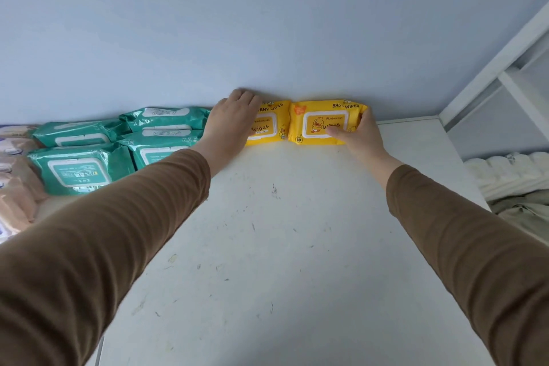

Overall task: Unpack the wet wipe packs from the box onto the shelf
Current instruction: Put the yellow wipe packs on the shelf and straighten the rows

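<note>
Two yellow wipe packs lie side by side at the shelf's (pixel 297 232) back edge against the wall: the left hand (pixel 234 119) rests over the left pack (pixel 269 125), fingers loosely curved on top, while the right hand (pixel 361 134) grips the right pack (pixel 322 123) by its right end, thumb across its face. Each pack's long axis runs along the back edge, label up, the wording's top toward the wall. To finish well, slide both back until flush, ends touching, in line with the green packs (pixel 80 169) on the left.
</note>
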Action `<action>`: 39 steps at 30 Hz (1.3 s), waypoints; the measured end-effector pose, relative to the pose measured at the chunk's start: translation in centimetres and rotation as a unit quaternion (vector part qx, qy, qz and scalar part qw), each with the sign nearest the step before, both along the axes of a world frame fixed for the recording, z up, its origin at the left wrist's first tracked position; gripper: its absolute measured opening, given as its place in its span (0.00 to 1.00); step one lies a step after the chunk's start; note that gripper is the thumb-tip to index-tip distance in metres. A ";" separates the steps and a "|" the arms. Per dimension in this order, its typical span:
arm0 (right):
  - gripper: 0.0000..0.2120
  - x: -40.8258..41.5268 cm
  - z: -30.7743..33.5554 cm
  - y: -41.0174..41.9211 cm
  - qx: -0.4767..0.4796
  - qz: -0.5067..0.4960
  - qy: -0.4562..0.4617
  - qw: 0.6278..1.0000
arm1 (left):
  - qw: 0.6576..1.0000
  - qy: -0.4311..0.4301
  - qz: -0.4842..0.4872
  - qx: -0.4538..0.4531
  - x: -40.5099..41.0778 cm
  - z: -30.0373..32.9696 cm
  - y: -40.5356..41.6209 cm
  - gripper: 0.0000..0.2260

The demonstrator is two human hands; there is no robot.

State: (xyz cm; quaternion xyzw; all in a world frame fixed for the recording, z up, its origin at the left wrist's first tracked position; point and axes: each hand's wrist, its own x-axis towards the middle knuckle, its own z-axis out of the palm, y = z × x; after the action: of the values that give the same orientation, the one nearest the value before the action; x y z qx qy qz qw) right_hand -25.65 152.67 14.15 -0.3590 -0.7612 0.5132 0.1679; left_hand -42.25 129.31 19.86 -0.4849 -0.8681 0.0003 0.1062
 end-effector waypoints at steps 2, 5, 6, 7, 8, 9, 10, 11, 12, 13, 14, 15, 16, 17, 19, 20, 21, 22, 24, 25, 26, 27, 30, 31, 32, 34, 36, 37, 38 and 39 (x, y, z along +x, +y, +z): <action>0.33 -0.6 -0.1 0.3 0.014 -0.010 -0.020 1.000 | 1.000 0.008 0.000 -0.001 0.1 -0.2 0.1 0.22; 0.35 -0.9 0.1 0.6 0.023 -0.018 -0.059 0.998 | 1.000 0.009 0.007 0.003 0.6 -0.1 0.2 0.22; 0.37 -0.8 0.3 0.4 0.030 -0.029 -0.072 0.997 | 1.000 0.006 0.013 0.000 0.8 0.0 0.2 0.23; 0.38 -0.7 0.4 0.2 0.042 -0.043 -0.086 0.995 | 1.000 0.005 0.019 -0.001 1.0 0.1 0.2 0.24; 0.39 -0.4 0.5 -0.2 0.063 -0.054 -0.100 0.991 | 1.000 0.004 0.024 -0.001 1.4 0.2 0.1 0.25; 0.39 0.0 0.7 -0.7 0.088 -0.062 -0.112 0.988 | 1.000 0.005 0.026 0.003 1.7 0.2 -0.1 0.27; 0.38 0.6 1.0 -1.4 0.110 -0.066 -0.122 0.984 | 1.000 0.007 0.026 0.012 2.2 0.3 -0.4 0.28; 0.35 1.3 1.1 -2.1 0.131 -0.066 -0.125 0.981 | 0.999 0.009 0.026 0.023 2.8 0.3 -0.8 0.28; 0.33 2.2 1.3 -3.0 0.144 -0.061 -0.127 0.980 | 0.999 0.007 0.025 0.034 3.5 0.4 -1.2 0.28; 0.31 3.2 1.5 -3.8 0.151 -0.052 -0.127 0.979 | 0.999 0.003 0.022 0.042 4.3 0.4 -1.7 0.27; 0.30 4.5 1.7 -4.7 0.155 -0.039 -0.127 0.979 | 0.999 -0.007 0.019 0.045 5.3 0.5 -2.3 0.27; 0.29 5.8 1.9 -5.7 0.159 -0.024 -0.125 0.979 | 0.999 -0.018 0.015 0.047 6.5 0.5 -2.9 0.26; 0.27 7.3 2.2 -6.8 0.163 -0.011 -0.122 0.979 | 0.998 -0.031 0.011 0.047 7.8 0.5 -3.7 0.26; 0.25 8.9 2.5 -7.9 0.171 0.001 -0.117 0.978 | 0.998 -0.046 0.008 0.047 9.3 0.5 -4.5 0.25; 0.23 12.6 3.2 -10.5 0.192 0.018 -0.110 0.975 | 0.996 -0.081 0.008 0.047 12.8 0.6 -6.5 0.25; 0.22 14.7 3.5 -11.9 0.203 0.024 -0.106 0.973 | 0.994 -0.098 0.009 0.049 14.8 0.6 -7.6 0.25; 0.21 16.9 3.8 -13.3 0.215 0.030 -0.103 0.971 | 0.993 -0.110 0.009 0.051 16.9 0.7 -8.7 0.24; 0.20 19.3 4.1 -14.7 0.226 0.036 -0.101 0.968 | 0.992 -0.117 0.006 0.055 19.1 0.8 -9.8 0.23; 0.19 24.2 4.6 -17.7 0.245 0.050 -0.094 0.964 | 0.989 -0.132 -0.002 0.072 23.9 1.0 -12.3 0.22; 0.18 26.8 4.7 -19.1 0.255 0.055 -0.088 0.961 | 0.986 -0.142 -0.008 0.082 26.3 1.0 -13.5 0.22; 0.17 29.3 4.8 -20.5 0.261 0.057 -0.081 0.960 | 0.984 -0.151 -0.015 0.093 28.7 1.0 -14.6 0.21; 0.16 31.9 4.7 -21.7 0.266 0.058 -0.072 0.960 | 0.982 -0.158 -0.023 0.104 31.0 0.9 -15.6 0.21; 0.14 39.4 4.2 -24.7 0.276 0.052 -0.048 0.958 | 0.974 -0.176 -0.062 0.128 37.8 0.5 -17.9 0.19; 0.14 41.7 3.9 -25.4 0.279 0.047 -0.044 0.958 | 0.971 -0.181 -0.075 0.134 40.0 0.3 -18.5 0.19; 0.13 43.9 3.6 -25.9 0.277 0.040 -0.042 0.959 | 0.969 -0.184 -0.087 0.141 42.1 0.0 -18.8 0.18; 0.11 48.1 2.5 -26.4 0.266 0.031 -0.049 0.962 | 0.965 -0.188 -0.112 0.147 46.1 -1.0 -19.2 0.17; 0.10 52.1 0.6 -26.3 0.252 0.029 -0.062 0.965 | 0.960 -0.200 -0.140 0.141 50.0 -2.9 -19.2 0.17; 0.09 54.1 -0.7 -26.1 0.245 0.028 -0.071 0.967 | 0.957 -0.210 -0.152 0.133 51.9 -4.1 -19.1 0.16; 0.08 56.1 -2.2 -26.0 0.234 0.027 -0.080 0.969 | 0.954 -0.221 -0.162 0.122 53.8 -5.7 -18.9 0.16; 0.08 58.1 -3.7 -25.8 0.218 0.026 -0.091 0.971 | 0.952 -0.233 -0.168 0.104 55.7 -7.4 -18.7 0.16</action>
State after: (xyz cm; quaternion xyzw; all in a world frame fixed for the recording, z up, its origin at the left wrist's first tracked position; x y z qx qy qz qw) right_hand 32.43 126.82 10.42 -0.3385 -0.8760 0.3045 0.1589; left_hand 13.42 110.61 12.43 -0.5962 -0.7702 -0.2211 -0.0508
